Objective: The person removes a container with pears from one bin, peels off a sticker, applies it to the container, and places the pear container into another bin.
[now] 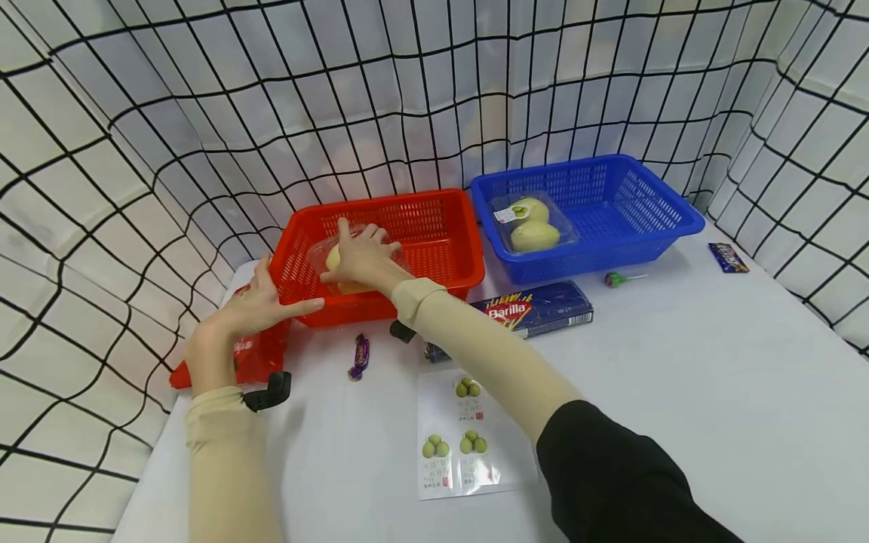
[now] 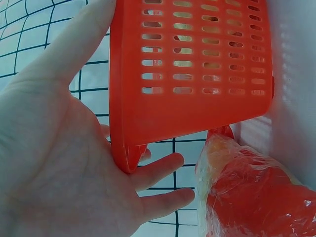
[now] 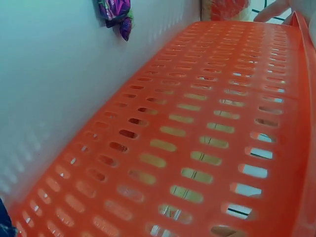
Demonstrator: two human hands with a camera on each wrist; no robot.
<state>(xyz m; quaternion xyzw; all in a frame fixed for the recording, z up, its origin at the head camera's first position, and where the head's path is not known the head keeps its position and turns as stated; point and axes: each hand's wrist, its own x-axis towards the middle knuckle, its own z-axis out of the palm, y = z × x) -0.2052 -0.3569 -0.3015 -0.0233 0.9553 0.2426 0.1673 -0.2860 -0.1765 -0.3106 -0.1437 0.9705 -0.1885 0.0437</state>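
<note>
Inside the red basket (image 1: 434, 298), a clear pack of pale yellow fruit (image 1: 333, 259) lies at the left end, partly hidden under my right hand (image 1: 366, 260). The fingers of that hand spread over the pack, with the thumb toward its near side. At the basket's front left corner is my left hand (image 1: 237, 309), its palm against the rim. Its thumb reaches along the front, and its other fingers extend past the side in the left wrist view. The right wrist view shows the slotted basket wall (image 3: 163, 131), with yellow showing through; the right hand is hidden there.
A blue basket (image 1: 611, 256) beside the red one holds another fruit pack (image 1: 535, 226). In front lie a Barilla box (image 1: 550, 305), purple wrapped candy (image 1: 360, 356), a lollipop (image 1: 614, 280) and a printed sheet (image 1: 441, 411). A red package (image 2: 256, 192) sits left; a small snack (image 1: 728, 257) lies far right.
</note>
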